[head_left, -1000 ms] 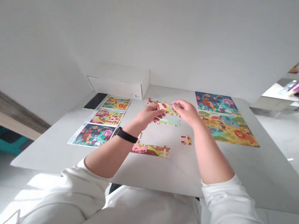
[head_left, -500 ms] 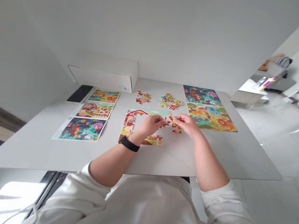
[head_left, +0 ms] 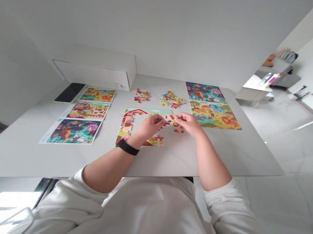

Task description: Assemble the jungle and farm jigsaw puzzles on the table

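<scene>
A partly joined jigsaw puzzle (head_left: 125, 129) with a red barn, a fence and farm animals lies on the table before me. My left hand (head_left: 151, 126), a black band on its wrist, is closed in a pinch at the edge of some brown-and-white puzzle pieces (head_left: 169, 120) on the puzzle's right side. From the other side my right hand (head_left: 189, 124) pinches a small piece at the top of that same cluster. My fingers partly hide both pieces. Behind the puzzle lie a small group of loose pieces (head_left: 142, 96) and a larger heap of pieces (head_left: 172, 100).
At the left are a sheet with three printed pictures (head_left: 87, 115) and a dark phone-like slab (head_left: 70, 92). A white box (head_left: 91, 75) stands against the wall. Two finished-looking picture boards, a dark blue one (head_left: 204, 93) and a yellow one (head_left: 215, 115), lie at the right.
The whole view has shifted, so everything sits a little further left and higher. Both hands stay at the same puzzle pieces, with barely any movement against the puzzle.
</scene>
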Demonstrator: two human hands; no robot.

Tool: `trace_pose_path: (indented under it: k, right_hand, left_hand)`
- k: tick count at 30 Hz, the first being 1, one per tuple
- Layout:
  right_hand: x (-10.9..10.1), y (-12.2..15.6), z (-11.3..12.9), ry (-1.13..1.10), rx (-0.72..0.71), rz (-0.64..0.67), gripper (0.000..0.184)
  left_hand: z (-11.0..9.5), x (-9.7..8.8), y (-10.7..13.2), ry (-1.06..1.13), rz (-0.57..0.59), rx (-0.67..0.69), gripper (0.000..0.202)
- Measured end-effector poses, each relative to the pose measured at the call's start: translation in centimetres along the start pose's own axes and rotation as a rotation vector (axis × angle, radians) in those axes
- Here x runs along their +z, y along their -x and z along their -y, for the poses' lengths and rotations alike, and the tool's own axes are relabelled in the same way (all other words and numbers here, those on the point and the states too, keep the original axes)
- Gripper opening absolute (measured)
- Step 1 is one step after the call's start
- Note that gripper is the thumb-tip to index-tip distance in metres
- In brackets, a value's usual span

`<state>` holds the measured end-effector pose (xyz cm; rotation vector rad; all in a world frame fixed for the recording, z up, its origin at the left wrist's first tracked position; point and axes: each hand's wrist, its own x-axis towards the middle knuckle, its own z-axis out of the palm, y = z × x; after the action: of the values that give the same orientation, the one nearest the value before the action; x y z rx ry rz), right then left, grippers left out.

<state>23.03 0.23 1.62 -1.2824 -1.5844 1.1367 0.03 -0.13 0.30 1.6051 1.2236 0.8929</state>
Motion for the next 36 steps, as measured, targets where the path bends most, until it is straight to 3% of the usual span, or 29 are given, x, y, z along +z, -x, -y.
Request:
trace_pose_path:
  k: [8,11,18,22,25,29,36]
  right_hand:
    - [0.3,-0.3,-0.4,-0.055,-0.011,0.018,0.045]
    - [-0.1,-0.4,-0.4,-0.031,-0.042,-0.041,0.039]
    - [-1.8,-1.3,-1.0,0.019,-0.015,-0.275,0.026]
    - [-1.9,-1.7,-1.7,0.048,0.011,-0.31,0.018]
    - [-2.0,-1.8,-2.1,0.092,0.021,-0.329,0.023]
    - [-2.1,-1.8,-2.7,0.25,0.028,-0.282,0.027]
    - [-1.9,-1.7,-2.5,0.441,0.041,-0.186,0.02]
  left_hand:
    - [0.7,0.1,-0.1,0.072,0.018,0.078,0.02]
    - [0.6,0.1,0.2,0.034,0.011,0.124,0.018]
    - [-0.8,1.1,1.8,-0.286,0.163,0.271,0.033]
    - [-0.8,2.5,2.3,-0.463,0.302,0.502,0.035]
    - [-0.4,3.5,2.3,-0.621,0.339,0.529,0.042]
    - [-0.1,3.9,2.4,-0.738,0.361,0.512,0.043]
    - [-0.1,3.5,2.5,-0.726,0.4,0.554,0.039]
